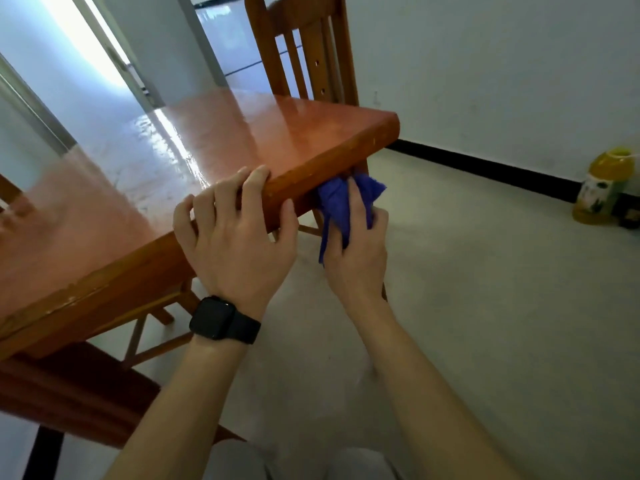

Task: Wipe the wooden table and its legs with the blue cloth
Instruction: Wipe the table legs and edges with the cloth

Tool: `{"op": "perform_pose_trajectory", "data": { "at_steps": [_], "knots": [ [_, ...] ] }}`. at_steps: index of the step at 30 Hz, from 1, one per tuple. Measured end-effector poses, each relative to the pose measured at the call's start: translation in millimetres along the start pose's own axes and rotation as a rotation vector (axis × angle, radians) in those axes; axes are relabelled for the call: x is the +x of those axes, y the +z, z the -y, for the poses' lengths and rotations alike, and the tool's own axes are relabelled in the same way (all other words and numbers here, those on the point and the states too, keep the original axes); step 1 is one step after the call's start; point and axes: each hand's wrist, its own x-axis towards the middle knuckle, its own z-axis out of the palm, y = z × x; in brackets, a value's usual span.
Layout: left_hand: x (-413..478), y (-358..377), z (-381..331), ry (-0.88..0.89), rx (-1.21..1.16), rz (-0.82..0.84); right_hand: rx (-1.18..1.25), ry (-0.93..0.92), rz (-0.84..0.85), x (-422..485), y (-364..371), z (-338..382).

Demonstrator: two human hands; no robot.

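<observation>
the edge of a wooden table (pixel 242 140) is gripped by the left hand (pixel 235 237), fingers curled over its top, with a black smartwatch (pixel 213 318) on the wrist. a crumpled blue cloth (pixel 336 206) is clutched in the right hand (pixel 356 251), just beneath the table edge near the corner. a wooden chair (pixel 304 46) is seen behind.

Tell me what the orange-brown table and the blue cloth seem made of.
Orange-brown table: likely wood under glossy varnish; light mirrors off its top, finish chipped at the edge. Blue cloth: soft fabric, weave unclear; it bunches in limp folds.
</observation>
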Motion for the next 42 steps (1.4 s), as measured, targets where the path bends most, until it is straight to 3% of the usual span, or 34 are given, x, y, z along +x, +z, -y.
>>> {"op": "perform_pose_trajectory", "data": {
  "at_steps": [3,6,8,10,12,15,18,20,21,25,26,28,31,33,35,37,39,41,42],
  "knots": [
    [-0.5,1.6,-1.0,-0.02,0.004,-0.012,-0.243,0.012,0.128,-31.0,11.9,-41.1],
    [-2.3,4.8,0.3,-0.025,-0.007,-0.025,-0.457,0.268,0.337,-77.8,6.7,-93.2],
    [-2.1,5.9,0.2,-0.013,-0.026,-0.032,-0.396,0.552,0.33,-85.7,-6.2,-110.3],
    [0.3,6.6,0.3,-0.007,-0.022,-0.054,-0.249,0.704,0.188,-69.8,-13.6,-108.8],
    [-0.5,7.8,-0.1,0.001,-0.01,-0.074,-0.13,0.631,-0.006,-46.7,-14.8,-88.7],
    [-2.3,11.7,0.2,0.004,-0.013,-0.082,0.018,0.3,-0.191,-11.3,-7.5,-42.4],
    [-3.8,12.9,1.5,-0.003,0.003,-0.074,-0.092,-0.019,-0.083,-3.0,5.4,-29.2],
    [-4.6,13.9,0.4,0.002,0.011,-0.075,-0.206,-0.041,-0.004,-28.1,12.9,-51.2],
    [-4.4,14.0,-0.2,0.0,0.01,-0.079,-0.219,0.07,0.05,-49.8,13.1,-70.2],
    [-3.7,10.7,-1.1,-0.025,-0.011,-0.067,-0.317,0.882,0.398,-121.1,-11.8,-143.8],
    [-4.0,9.9,-1.7,-0.026,-0.016,-0.06,-0.322,0.968,0.401,-120.3,-15.0,-145.8],
    [-3.5,10.4,-3.3,-0.024,-0.016,-0.065,-0.229,0.892,0.243,-97.2,-9.2,-129.2],
    [-1.5,14.1,-4.3,-0.028,-0.005,-0.096,-0.1,0.504,-0.021,-49.2,3.4,-76.9],
    [-0.5,17.4,-5.3,-0.03,-0.004,-0.117,-0.071,0.212,-0.064,-34.5,11.3,-57.1],
    [0.0,19.0,-6.2,-0.037,-0.006,-0.123,-0.133,0.115,-0.004,-40.8,19.2,-59.1],
    [0.1,18.6,-6.8,-0.043,-0.011,-0.108,-0.255,0.252,0.121,-67.9,20.2,-89.0],
    [-0.6,15.9,-6.6,-0.043,-0.017,-0.093,-0.459,0.549,0.385,-107.5,6.1,-134.4],
    [-3.3,11.7,-5.5,-0.039,-0.031,-0.081,-0.514,0.84,0.625,-135.7,-15.2,-162.7],
    [-4.8,10.3,-4.8,-0.032,-0.034,-0.075,-0.479,0.924,0.615,-138.0,-20.2,-163.6]
  ]
}}
